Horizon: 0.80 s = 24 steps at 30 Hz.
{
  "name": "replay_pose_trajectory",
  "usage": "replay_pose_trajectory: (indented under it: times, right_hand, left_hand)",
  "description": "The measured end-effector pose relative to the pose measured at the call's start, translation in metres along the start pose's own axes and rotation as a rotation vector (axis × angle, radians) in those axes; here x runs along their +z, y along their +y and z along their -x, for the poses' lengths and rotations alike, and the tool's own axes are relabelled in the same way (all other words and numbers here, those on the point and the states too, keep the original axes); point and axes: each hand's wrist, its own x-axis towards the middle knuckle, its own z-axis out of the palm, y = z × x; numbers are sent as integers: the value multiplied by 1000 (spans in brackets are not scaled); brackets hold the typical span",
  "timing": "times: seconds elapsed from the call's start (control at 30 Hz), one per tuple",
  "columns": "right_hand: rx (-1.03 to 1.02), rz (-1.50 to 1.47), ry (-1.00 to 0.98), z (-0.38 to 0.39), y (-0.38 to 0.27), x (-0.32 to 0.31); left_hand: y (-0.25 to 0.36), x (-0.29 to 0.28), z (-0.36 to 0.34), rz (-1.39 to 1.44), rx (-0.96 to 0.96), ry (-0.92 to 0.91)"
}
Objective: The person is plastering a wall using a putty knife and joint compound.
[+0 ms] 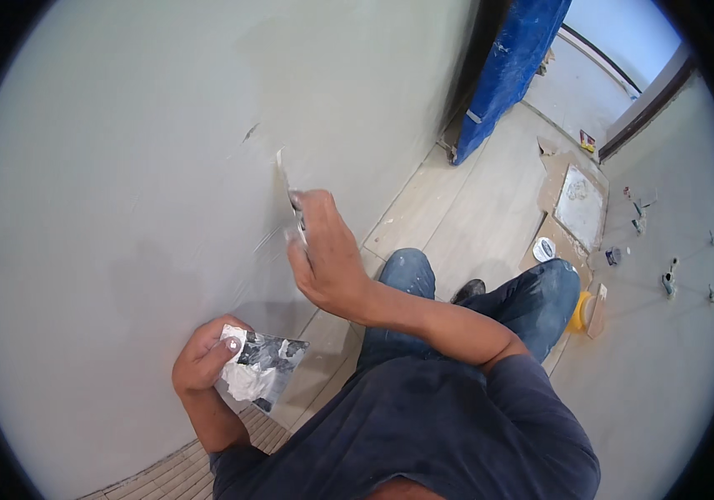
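My right hand (323, 250) is closed round a putty knife (283, 171), seen nearly edge-on, with its blade at the grey-white wall (132, 150). Just above the blade, a short dark mark (250, 132) shows on the wall. Lower and to the left, my left hand (200, 357) grips a flat, roughly rectangular scraper blade (278, 354), thumb on top. White putty (248, 382) lies in a thick lump on this blade, and dark patches show through the smears. Whether it has a handle is hidden by my fingers.
Beyond my bent knees (407, 271) the tiled floor (482, 200) runs to a doorway with a blue covered door (511, 67). Cardboard with a white-smeared board (580, 204), a white round lid (544, 248) and a yellow tub (580, 311) lie right. Pipe fittings (669, 279) jut from the right wall.
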Motion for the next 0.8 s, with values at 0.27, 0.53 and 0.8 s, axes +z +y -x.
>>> replay_pose_trajectory:
  times: [0.27,0.53,0.8]
  right_hand:
    - [-179,351,208,-57,32,-57]
    - [-482,360,-13,0,5,-7]
    - [-841,682,199,-148,18,-99]
  left_hand:
    - [0,-2,3,-32,-42,14]
    - [-4,-2,4,-5,-80,60]
    - [-3,-3,7,-4,-109,79]
